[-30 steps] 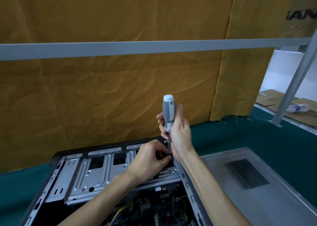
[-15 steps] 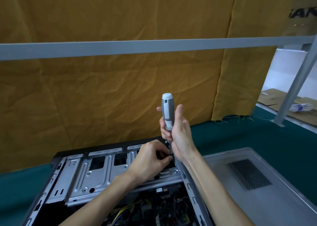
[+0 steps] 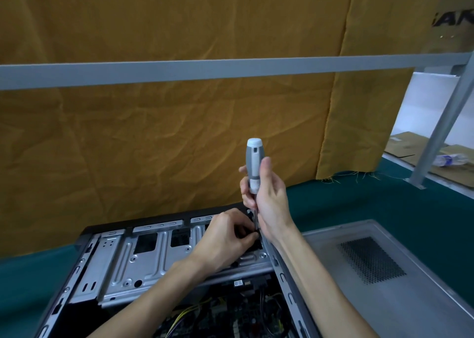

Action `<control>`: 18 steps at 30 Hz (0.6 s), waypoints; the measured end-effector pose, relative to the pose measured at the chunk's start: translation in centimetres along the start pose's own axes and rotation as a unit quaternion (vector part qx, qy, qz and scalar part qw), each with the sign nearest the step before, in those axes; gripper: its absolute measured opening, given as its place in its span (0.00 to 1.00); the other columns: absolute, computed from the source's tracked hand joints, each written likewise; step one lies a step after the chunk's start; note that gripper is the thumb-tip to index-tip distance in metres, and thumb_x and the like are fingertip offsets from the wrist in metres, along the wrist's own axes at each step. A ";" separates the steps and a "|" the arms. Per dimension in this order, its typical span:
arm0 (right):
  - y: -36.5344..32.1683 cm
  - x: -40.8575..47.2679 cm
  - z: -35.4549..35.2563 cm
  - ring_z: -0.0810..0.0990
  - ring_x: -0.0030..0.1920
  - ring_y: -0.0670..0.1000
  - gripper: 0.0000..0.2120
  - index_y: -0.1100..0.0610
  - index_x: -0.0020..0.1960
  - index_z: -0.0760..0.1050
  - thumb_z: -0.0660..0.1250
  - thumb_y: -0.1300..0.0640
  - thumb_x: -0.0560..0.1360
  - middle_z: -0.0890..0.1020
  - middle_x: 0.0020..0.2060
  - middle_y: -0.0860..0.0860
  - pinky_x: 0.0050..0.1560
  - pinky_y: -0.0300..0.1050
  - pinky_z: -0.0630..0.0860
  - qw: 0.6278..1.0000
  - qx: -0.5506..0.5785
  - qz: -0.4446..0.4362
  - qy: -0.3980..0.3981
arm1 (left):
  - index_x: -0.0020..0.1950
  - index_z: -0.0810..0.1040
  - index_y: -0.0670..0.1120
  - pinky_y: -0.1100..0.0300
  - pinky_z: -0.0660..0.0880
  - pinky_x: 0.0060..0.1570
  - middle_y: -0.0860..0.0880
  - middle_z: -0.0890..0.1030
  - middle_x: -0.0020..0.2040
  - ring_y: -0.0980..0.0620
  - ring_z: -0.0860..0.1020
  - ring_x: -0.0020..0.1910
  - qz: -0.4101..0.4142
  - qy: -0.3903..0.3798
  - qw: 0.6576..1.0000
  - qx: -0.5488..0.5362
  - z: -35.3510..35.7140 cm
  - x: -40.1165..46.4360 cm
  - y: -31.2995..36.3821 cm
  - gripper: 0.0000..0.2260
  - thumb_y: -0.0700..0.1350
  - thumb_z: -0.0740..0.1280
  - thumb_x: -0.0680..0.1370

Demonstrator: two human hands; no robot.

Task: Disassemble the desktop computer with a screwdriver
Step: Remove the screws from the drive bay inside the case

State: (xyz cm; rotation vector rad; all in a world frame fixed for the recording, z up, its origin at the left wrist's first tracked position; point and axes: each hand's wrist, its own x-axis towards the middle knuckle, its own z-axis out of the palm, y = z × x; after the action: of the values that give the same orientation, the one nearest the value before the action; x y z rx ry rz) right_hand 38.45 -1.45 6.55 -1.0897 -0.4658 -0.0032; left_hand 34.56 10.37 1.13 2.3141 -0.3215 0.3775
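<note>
Both of my hands are at work over the far right corner of the open computer case [image 3: 102,265]. My right hand [image 3: 272,204] is wrapped around the lower part of the screwdriver [image 3: 254,168], fingers curled on the far side and thumb pressed up along the near side of its grey and white handle, which stands upright with its white cap above my fingertips. Its thin metal shaft drops straight down past my palm into the case. Just left of and below that grip, my left hand [image 3: 225,240] is curled tight, fingertips pinched together right at the foot of the shaft; whatever small thing they hold there I cannot tell, since my own knuckles hide it. Under that hand lies the silver drive bracket [image 3: 143,258], stamped with ribs and dark cut-outs, stretching away to the left. Nearer to me, below my wrists, yellow and black cables [image 3: 187,317] run over the board inside. To the right of my right forearm, the removed grey side panel [image 3: 410,299] with its mesh vent lies flat on the green table [image 3: 384,201]. Beyond my hands hangs a wrinkled mustard cloth [image 3: 154,132], crossed by a grey metal bar [image 3: 205,70].
</note>
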 end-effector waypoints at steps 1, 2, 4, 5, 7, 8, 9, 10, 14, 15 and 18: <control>-0.1 0.0 0.1 0.62 0.25 0.47 0.28 0.58 0.48 0.80 0.58 0.33 0.78 0.72 0.30 0.52 0.27 0.42 0.57 1.000 0.002 0.009 -0.003 | 0.47 0.86 0.50 0.61 0.77 0.46 0.57 0.81 0.45 0.59 0.79 0.44 -0.001 -0.001 1.000 0.004 0.0 0.0 0.0 0.03 0.48 0.75 0.74; -0.3 0.1 0.1 0.61 0.26 0.46 0.29 0.58 0.49 0.80 0.56 0.34 0.79 0.71 0.29 0.51 0.27 0.44 0.55 1.000 0.000 0.013 -0.004 | 0.47 0.86 0.50 0.62 0.77 0.46 0.58 0.81 0.45 0.59 0.79 0.44 -0.002 -0.002 1.000 0.004 0.0 0.0 0.0 0.03 0.48 0.75 0.75; -1.2 0.3 0.0 0.60 0.26 0.46 0.29 0.58 0.51 0.79 0.58 0.33 0.77 0.68 0.29 0.50 0.26 0.41 0.55 1.000 -0.011 0.001 -0.001 | 0.46 0.86 0.52 0.65 0.76 0.45 0.58 0.81 0.45 0.60 0.79 0.43 -0.007 -0.002 1.000 -0.005 0.0 -0.1 0.0 0.02 0.48 0.75 0.75; -1.8 0.5 -0.2 0.61 0.26 0.45 0.29 0.59 0.52 0.79 0.60 0.33 0.75 0.68 0.30 0.50 0.25 0.39 0.57 1.000 -0.013 -0.009 0.003 | 0.46 0.86 0.53 0.67 0.75 0.44 0.58 0.81 0.45 0.60 0.79 0.43 -0.008 -0.002 1.000 -0.011 -0.1 -0.1 0.0 0.01 0.48 0.75 0.75; -3.1 1.0 -0.9 0.62 0.27 0.45 0.23 0.58 0.50 0.77 0.66 0.37 0.75 0.67 0.30 0.49 0.25 0.37 0.61 0.999 -0.025 -0.030 0.015 | 0.45 0.86 0.55 0.67 0.76 0.44 0.59 0.81 0.45 0.60 0.79 0.44 -0.008 -0.003 1.000 -0.015 -0.1 -0.2 0.1 0.01 0.48 0.75 0.75; -3.7 1.2 -1.4 0.62 0.27 0.45 0.18 0.57 0.48 0.76 0.69 0.41 0.76 0.66 0.30 0.48 0.25 0.37 0.61 0.998 -0.042 -0.037 0.026 | 0.44 0.86 0.55 0.66 0.76 0.44 0.59 0.81 0.45 0.60 0.80 0.44 -0.009 -0.002 1.000 -0.016 -0.1 -0.2 0.1 0.02 0.48 0.75 0.76; -4.0 1.3 -2.1 0.62 0.26 0.44 0.12 0.56 0.45 0.76 0.72 0.47 0.77 0.66 0.29 0.47 0.24 0.37 0.61 0.996 -0.068 -0.035 0.041 | 0.44 0.86 0.56 0.65 0.76 0.45 0.59 0.81 0.44 0.60 0.80 0.44 -0.011 0.000 1.000 -0.016 -0.1 -0.2 0.1 0.02 0.48 0.76 0.76; -4.1 1.3 -2.9 0.63 0.26 0.44 0.09 0.55 0.44 0.76 0.73 0.52 0.77 0.67 0.27 0.45 0.25 0.36 0.61 0.993 -0.103 -0.025 0.055 | 0.44 0.86 0.56 0.64 0.77 0.45 0.59 0.81 0.44 0.60 0.80 0.44 -0.013 0.001 1.000 -0.017 -0.1 -0.2 0.2 0.02 0.48 0.76 0.75; -2.6 -0.4 -6.0 0.71 0.26 0.39 0.07 0.55 0.44 0.79 0.74 0.53 0.76 0.75 0.25 0.40 0.28 0.30 0.67 0.962 -0.263 0.057 0.038 | 0.42 0.86 0.55 0.64 0.77 0.43 0.58 0.81 0.43 0.59 0.80 0.42 -0.022 -0.003 0.999 -0.028 -0.2 -0.2 0.2 0.03 0.48 0.77 0.75; -1.9 -1.1 -6.4 0.73 0.28 0.38 0.07 0.55 0.45 0.80 0.75 0.53 0.76 0.77 0.27 0.41 0.30 0.31 0.70 0.951 -0.296 0.078 0.033 | 0.41 0.85 0.55 0.64 0.77 0.42 0.58 0.81 0.42 0.58 0.80 0.41 -0.023 -0.008 0.999 -0.037 -0.2 -0.2 0.2 0.03 0.48 0.77 0.74; 0.2 -3.3 -6.5 0.80 0.38 0.45 0.07 0.54 0.46 0.81 0.75 0.51 0.75 0.84 0.39 0.50 0.41 0.42 0.76 0.917 -0.382 0.111 0.005 | 0.40 0.84 0.54 0.64 0.77 0.42 0.57 0.82 0.42 0.58 0.81 0.41 -0.015 -0.024 0.999 -0.039 -0.1 -0.2 0.5 0.05 0.47 0.78 0.73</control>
State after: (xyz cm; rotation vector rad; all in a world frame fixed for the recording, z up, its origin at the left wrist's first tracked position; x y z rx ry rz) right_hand 37.88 -7.62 2.78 -1.9108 -0.3277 0.0096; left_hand 34.16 10.14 1.47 2.2509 -0.3187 0.2901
